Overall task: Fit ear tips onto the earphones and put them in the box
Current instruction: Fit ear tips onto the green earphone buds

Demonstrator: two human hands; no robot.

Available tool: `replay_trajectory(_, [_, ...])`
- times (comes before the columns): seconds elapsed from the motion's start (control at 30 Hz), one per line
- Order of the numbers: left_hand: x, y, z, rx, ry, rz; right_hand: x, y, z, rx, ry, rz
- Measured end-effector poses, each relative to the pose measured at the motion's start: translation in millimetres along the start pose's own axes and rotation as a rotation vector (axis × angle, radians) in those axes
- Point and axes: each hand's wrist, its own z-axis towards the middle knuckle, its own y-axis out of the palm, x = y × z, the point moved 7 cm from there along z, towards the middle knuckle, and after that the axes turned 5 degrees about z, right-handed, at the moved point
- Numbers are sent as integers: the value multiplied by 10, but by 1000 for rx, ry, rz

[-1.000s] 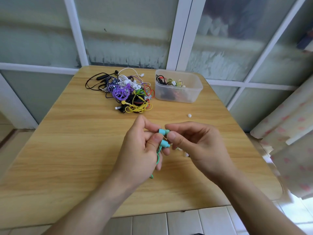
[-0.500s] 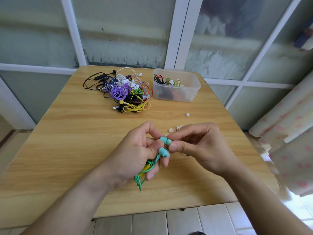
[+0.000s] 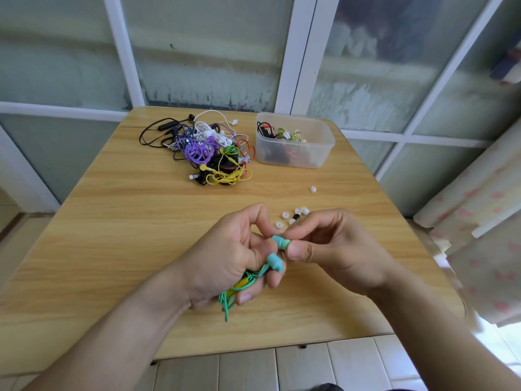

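Head view: left hand (image 3: 225, 258) gripping teal earphones (image 3: 275, 262), right hand (image 3: 335, 249) pinching one bud (image 3: 281, 242); loose ear tips (image 3: 293, 217) lying just behind, earphone tangle (image 3: 208, 150) and box (image 3: 296, 153) sitting upper centre.

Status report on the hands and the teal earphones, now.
Left hand grips teal earphones' cable. Right hand pinches upper earbud. Loose ear tips beyond; nothing blocking.

Teal earbuds over a pale wood-grain worktop (image 3: 112, 235)

The near earphones (image 3: 277, 251) are teal with a green cable (image 3: 228, 301). The far tangle (image 3: 210, 152) mixes purple, yellow, white, black, red and green cords. Loose ear tips (image 3: 285, 215) are white, one black. The far-right box (image 3: 296, 153) is translucent white; the right curtain (image 3: 485, 221) cream with pink spots.
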Motion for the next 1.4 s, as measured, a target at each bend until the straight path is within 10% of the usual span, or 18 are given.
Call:
replay_trajectory(0.3, [175,-147,-39,207,128,286,254,182,60,58,183,444])
replay_trajectory(0.77, [95,-267,-32,420,85,291,-148,39,-28,364,-340,-489])
replay_trajectory(1.4, [24,-276,-4,469,57,91,-190,-33,-16,377,-338,-384])
